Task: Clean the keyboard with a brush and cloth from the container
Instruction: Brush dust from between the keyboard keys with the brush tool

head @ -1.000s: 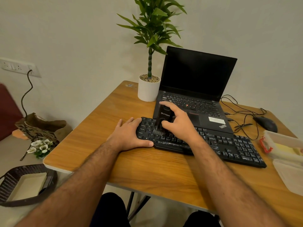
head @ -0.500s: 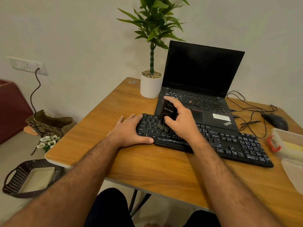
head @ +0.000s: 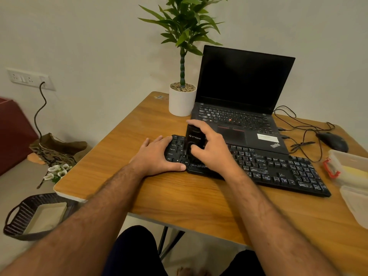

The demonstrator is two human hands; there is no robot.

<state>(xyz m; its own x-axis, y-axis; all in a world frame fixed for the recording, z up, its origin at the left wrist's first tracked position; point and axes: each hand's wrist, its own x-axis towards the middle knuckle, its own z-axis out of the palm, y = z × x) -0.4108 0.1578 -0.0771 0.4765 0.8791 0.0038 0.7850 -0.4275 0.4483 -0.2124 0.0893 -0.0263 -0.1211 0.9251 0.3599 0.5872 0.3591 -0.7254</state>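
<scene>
Wood bench [head: 179,198]: carries everything, listed from its left side to its right.
Left hand [head: 157,156]: fingers straight and flat, palm on the wood, fingertips and thumb steadying the left end of the keyboard [head: 278,172]; it has kept that place over the last second.
Brush [head: 194,143]: black, upright block, bristles down on the leftmost keys; a second ago it stood a little further right along the rows, so the strokes have worked toward the left end.
Right hand [head: 211,148]: fingers clenched round the brush body, forefinger over its top, thumb on the near face.
Meaning: brushing looks to be the step in hand; the left block of keys seems nearly covered, while the long right stretch, with pale smears on its keys, probably remains.
Laptop [head: 245,92]: open, screen dark, just behind the keyboard.
Container [head: 348,168]: clear plastic, at the far right, with something yellow, presumably the cloth [head: 356,173], inside; wiping not yet begun.
</scene>
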